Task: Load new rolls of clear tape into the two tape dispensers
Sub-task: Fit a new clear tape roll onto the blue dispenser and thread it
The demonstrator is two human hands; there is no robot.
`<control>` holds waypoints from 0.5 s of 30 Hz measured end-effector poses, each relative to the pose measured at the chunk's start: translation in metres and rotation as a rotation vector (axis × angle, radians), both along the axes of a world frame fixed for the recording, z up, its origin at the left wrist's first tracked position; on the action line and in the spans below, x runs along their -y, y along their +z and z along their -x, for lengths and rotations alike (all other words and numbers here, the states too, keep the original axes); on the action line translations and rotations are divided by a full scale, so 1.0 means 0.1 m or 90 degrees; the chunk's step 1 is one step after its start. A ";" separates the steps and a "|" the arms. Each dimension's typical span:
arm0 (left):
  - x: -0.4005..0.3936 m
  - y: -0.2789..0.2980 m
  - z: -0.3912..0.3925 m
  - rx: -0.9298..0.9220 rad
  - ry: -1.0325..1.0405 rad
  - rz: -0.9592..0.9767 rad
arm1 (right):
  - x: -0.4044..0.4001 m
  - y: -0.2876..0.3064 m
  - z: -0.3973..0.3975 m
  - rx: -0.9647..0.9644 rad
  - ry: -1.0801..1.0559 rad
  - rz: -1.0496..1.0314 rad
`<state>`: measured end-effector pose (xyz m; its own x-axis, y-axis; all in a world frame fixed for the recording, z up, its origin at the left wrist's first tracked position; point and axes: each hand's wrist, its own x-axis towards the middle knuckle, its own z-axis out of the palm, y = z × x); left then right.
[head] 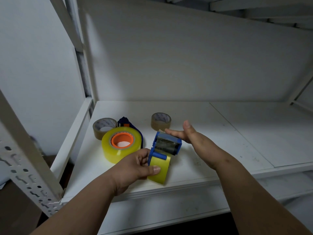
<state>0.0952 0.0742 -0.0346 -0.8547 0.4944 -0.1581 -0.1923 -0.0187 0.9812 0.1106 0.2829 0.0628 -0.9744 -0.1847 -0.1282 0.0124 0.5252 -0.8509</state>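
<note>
A blue tape dispenser with a yellowish clear tape roll in it is held upright over the white shelf board. My left hand grips the roll, thumb across its face. My right hand is flat, fingers straight, its fingertips against the far side of the dispenser's head. To the left a second blue dispenser lies on the shelf, carrying a large clear roll on an orange hub.
Two nearly spent brown cardboard cores rest on the shelf, one behind the large roll, one farther back. A perforated white upright stands at the near left. The shelf's front edge runs just under my left hand.
</note>
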 end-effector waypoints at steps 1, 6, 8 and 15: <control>0.00 0.00 0.00 0.002 -0.001 -0.003 | -0.01 0.01 0.00 -0.004 -0.012 -0.003; 0.02 -0.02 -0.01 0.004 -0.009 -0.012 | 0.10 -0.07 0.00 -0.031 0.023 0.075; 0.01 0.00 -0.01 0.001 -0.007 -0.004 | 0.06 -0.09 0.04 -0.016 0.003 0.052; 0.02 0.00 -0.02 0.005 -0.009 -0.006 | 0.05 -0.05 0.13 -0.024 -0.056 0.028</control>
<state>0.0971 0.0726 -0.0346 -0.8462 0.5082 -0.1605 -0.2005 -0.0245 0.9794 0.0978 0.2776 0.0576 -0.9911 -0.1025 -0.0850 0.0247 0.4858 -0.8737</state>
